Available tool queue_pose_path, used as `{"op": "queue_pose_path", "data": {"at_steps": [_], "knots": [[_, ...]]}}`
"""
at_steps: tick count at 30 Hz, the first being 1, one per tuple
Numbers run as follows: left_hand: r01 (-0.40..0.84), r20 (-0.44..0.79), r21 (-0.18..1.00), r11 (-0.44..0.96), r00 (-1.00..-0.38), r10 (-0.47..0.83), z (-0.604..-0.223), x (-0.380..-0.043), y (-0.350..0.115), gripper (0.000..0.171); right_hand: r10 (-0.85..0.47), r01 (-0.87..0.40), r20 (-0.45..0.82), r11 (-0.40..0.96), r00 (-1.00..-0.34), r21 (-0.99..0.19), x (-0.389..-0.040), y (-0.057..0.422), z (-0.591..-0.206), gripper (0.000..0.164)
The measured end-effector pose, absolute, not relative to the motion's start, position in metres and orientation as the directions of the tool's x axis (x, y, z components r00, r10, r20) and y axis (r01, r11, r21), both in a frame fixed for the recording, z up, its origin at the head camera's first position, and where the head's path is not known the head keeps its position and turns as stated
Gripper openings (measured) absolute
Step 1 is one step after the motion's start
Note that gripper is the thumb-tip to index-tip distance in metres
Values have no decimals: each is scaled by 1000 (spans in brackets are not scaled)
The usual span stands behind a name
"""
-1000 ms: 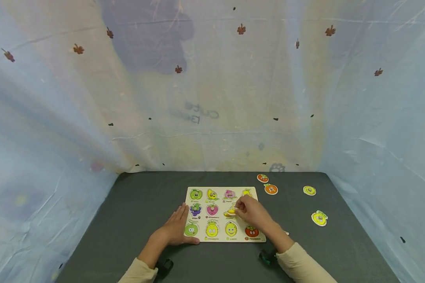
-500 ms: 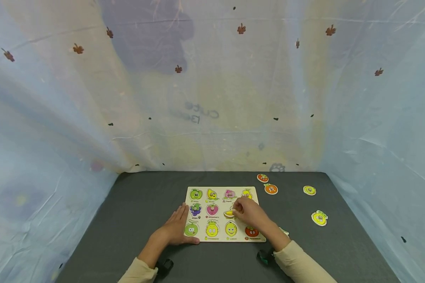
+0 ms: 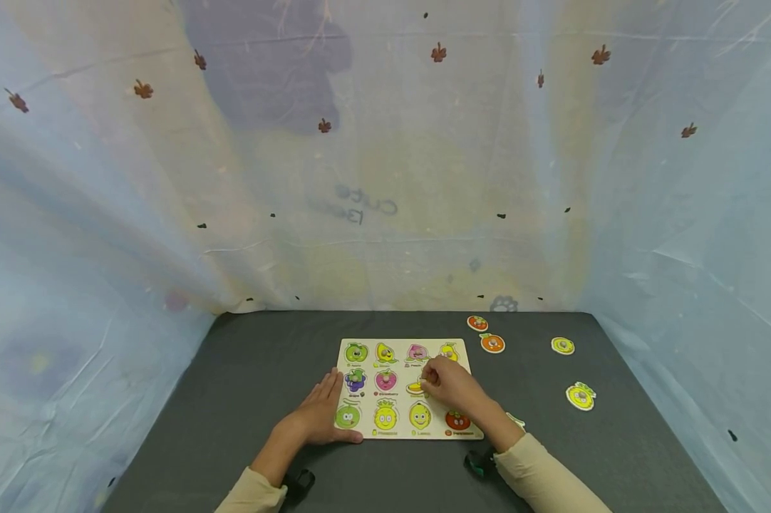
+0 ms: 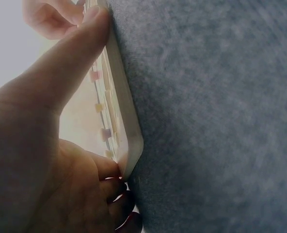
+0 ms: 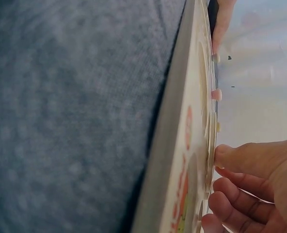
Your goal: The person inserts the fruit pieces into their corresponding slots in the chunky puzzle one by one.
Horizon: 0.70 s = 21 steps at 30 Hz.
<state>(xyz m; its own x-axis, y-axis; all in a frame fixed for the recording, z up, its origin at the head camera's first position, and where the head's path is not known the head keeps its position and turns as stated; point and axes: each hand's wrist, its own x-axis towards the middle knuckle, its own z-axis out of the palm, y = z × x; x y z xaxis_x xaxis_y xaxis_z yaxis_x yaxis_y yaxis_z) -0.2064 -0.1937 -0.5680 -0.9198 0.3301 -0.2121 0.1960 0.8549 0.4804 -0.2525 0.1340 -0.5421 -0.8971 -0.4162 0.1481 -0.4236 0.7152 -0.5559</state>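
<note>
A cream wooden fruit puzzle board lies flat on the dark table in the head view. My left hand rests at its lower left corner, fingers straight along the left edge and thumb on the near edge. Over the middle row, my right hand pinches the small knob of a yellow fruit puzzle piece, partly hidden by the fingers. In the right wrist view, the thumb and fingers meet at this piece, which lies against the board's face. Knobs of other pieces stick up from the board.
Loose puzzle pieces lie to the right: a red one, an orange one and two yellow ones, one far and one nearer. Another piece is half hidden behind my right forearm. A patterned curtain surrounds the table.
My right hand has shifted slightly left with the yellow puzzle piece over the middle row, and the piece now sits lower on the board. My left hand has stayed in place.
</note>
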Motion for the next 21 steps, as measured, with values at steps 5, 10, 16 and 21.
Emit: {"op": "queue_pose_path", "data": {"at_steps": [5, 10, 16, 21], "knots": [[198, -214, 490, 849, -917, 338, -568, -206, -193, 146, -415, -422, 147, 718, -898, -554, -253, 134, -544, 14], [200, -203, 492, 847, -920, 335, -571, -206, -194, 144, -413, -416, 140, 717, -900, -560, -253, 134, -543, 13], [208, -185, 487, 848, -924, 333, -573, -208, -195, 144, -416, -414, 134, 711, -899, -568, -253, 133, -542, 12], [205, -189, 490, 847, -924, 333, -570, -206, -194, 143, -410, -406, 128, 716, -903, -568, -253, 133, -542, 13]]}}
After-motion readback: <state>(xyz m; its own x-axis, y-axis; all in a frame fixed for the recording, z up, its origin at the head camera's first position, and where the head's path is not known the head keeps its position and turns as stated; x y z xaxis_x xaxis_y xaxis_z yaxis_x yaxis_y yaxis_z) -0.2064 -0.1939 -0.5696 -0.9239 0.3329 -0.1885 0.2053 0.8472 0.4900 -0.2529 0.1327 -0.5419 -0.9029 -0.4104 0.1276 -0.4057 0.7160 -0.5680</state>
